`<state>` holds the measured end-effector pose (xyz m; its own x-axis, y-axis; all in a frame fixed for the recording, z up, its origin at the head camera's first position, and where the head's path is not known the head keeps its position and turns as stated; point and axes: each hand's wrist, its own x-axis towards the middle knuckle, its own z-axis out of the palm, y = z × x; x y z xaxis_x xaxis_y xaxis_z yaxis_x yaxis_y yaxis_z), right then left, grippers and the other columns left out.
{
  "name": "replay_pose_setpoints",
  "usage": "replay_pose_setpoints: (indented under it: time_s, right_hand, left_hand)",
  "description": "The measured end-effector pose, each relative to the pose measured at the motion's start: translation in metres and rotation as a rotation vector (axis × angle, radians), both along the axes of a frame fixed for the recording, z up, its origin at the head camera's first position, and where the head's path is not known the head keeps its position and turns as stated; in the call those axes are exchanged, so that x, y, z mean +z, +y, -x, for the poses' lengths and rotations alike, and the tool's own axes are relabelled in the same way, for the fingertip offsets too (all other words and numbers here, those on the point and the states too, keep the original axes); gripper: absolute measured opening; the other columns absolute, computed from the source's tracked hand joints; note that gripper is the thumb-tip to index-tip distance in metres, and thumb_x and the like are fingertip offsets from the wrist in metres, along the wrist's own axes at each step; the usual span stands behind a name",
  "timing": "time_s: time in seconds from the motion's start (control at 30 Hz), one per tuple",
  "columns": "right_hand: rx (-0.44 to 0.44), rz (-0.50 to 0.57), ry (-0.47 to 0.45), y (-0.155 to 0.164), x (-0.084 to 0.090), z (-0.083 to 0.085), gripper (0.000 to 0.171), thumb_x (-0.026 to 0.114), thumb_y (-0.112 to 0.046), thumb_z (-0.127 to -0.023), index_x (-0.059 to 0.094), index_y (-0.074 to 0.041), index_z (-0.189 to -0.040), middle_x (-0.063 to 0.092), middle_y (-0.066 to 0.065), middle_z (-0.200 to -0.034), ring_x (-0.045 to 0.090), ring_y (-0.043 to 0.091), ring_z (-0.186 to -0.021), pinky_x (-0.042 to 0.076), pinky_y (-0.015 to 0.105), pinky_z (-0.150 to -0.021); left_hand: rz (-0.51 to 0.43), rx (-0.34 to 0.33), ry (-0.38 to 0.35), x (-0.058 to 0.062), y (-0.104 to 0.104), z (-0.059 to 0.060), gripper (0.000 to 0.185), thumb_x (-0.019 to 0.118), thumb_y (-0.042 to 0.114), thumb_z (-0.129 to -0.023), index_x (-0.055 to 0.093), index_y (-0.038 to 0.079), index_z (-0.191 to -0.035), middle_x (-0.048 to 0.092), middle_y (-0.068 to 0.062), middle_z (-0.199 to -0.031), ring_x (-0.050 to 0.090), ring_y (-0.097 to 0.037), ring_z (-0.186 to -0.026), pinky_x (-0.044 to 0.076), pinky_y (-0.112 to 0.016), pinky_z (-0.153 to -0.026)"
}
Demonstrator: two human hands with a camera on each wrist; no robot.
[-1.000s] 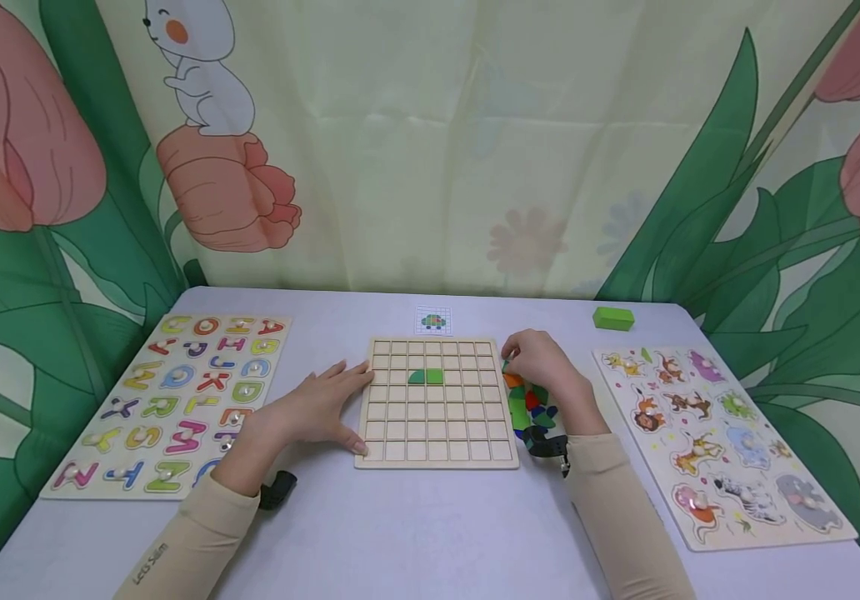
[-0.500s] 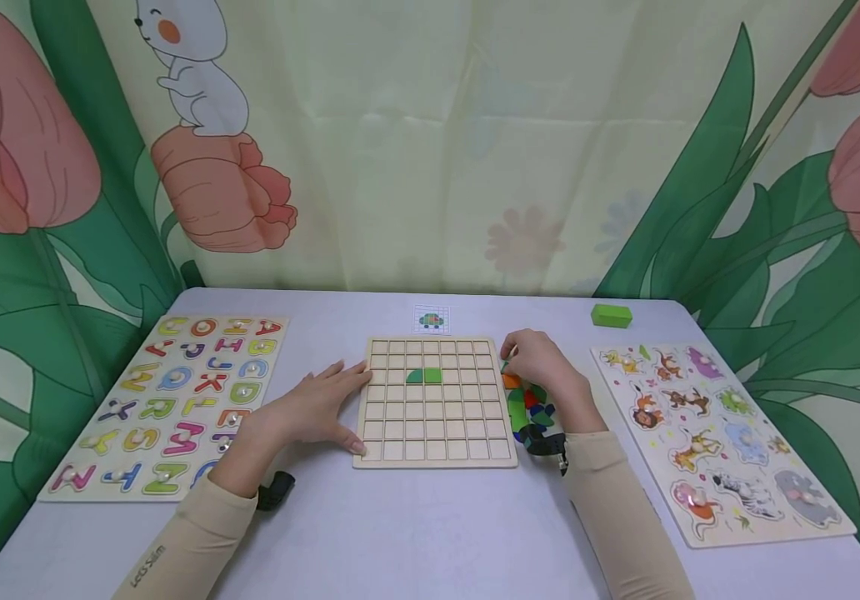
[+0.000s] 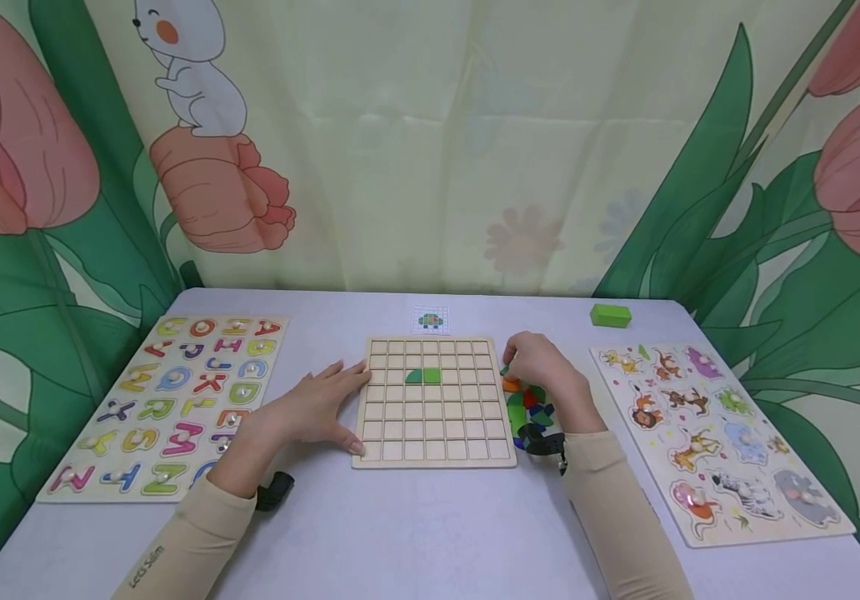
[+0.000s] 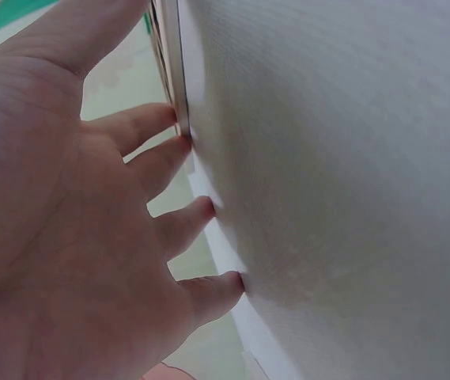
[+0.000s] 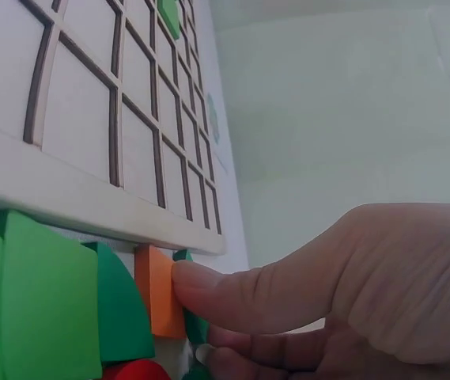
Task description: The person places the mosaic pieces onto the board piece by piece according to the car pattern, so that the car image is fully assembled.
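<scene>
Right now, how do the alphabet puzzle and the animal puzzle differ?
The alphabet puzzle lies left of the grid board and holds coloured letters; the animal puzzle lies right and holds animal shapes. The left hand is nearer the alphabet puzzle, the right hand nearer the animal puzzle. Both lie flat, untouched.

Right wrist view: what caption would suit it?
Right hand pinches a dark green piece beside an orange block below the grid board.

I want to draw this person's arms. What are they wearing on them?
Long beige sleeves cover both arms; the left sleeve has small dark lettering near the elbow. A black device is strapped at each wrist, the left and the right. Both hands are bare: no gloves.
</scene>
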<state>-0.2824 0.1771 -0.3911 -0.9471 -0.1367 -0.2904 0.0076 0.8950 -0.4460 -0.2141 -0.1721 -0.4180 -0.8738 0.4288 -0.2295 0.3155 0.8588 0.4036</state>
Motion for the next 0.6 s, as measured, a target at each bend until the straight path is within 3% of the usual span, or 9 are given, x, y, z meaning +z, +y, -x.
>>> replay_pose_setpoints:
  time_s: [0.17, 0.37, 0.5, 0.6]
  right_hand:
    - [-0.014, 0.02, -0.016, 0.0013, -0.0016, 0.0017, 0.009, 0.07, -0.008, -0.086, 0.067, -0.002, -0.092, 0.063, 0.012, -0.086, 0.059, 0.023, -0.068, 0.049, 0.028, -0.057]
    - [0.058, 0.045, 0.029, 0.0017, -0.005, 0.0052, 0.006, 0.064, -0.003, -0.087, 0.069, -0.004, -0.087, 0.064, 0.011, -0.085, 0.057, 0.021, -0.067, 0.047, 0.028, -0.058]
    - [0.067, 0.106, 0.071, 0.0044, -0.0031, 0.0056, 0.011, 0.063, -0.001, -0.084, 0.07, -0.004, -0.091, 0.061, 0.011, -0.085, 0.055, 0.023, -0.07, 0.047, 0.029, -0.057]
    - [0.074, 0.167, 0.097, 0.0041, 0.0003, 0.0049, 0.022, 0.061, -0.001, -0.084, 0.071, -0.006, -0.103, 0.057, 0.011, -0.084, 0.052, 0.024, -0.073, 0.044, 0.029, -0.057]
  left_hand:
    - [0.001, 0.001, 0.008, -0.0016, -0.0019, 0.0004, 0.117, 0.087, 0.059, -0.06, 0.034, 0.016, -0.155, 0.024, -0.004, -0.166, 0.014, -0.039, -0.155, 0.017, -0.071, -0.117]
    - [0.002, 0.005, 0.009, -0.005, -0.0034, 0.001, 0.118, 0.087, 0.06, -0.06, 0.034, 0.017, -0.156, 0.023, -0.003, -0.167, 0.014, -0.039, -0.154, 0.017, -0.071, -0.117]
    - [-0.002, 0.003, 0.001, -0.0065, -0.0029, 0.0018, 0.118, 0.086, 0.061, -0.06, 0.033, 0.017, -0.156, 0.023, -0.002, -0.167, 0.014, -0.038, -0.155, 0.017, -0.071, -0.117]
    - [-0.002, -0.001, 0.002, -0.0058, -0.002, 0.0027, 0.118, 0.086, 0.062, -0.06, 0.033, 0.017, -0.156, 0.023, -0.002, -0.167, 0.013, -0.038, -0.155, 0.016, -0.071, -0.118]
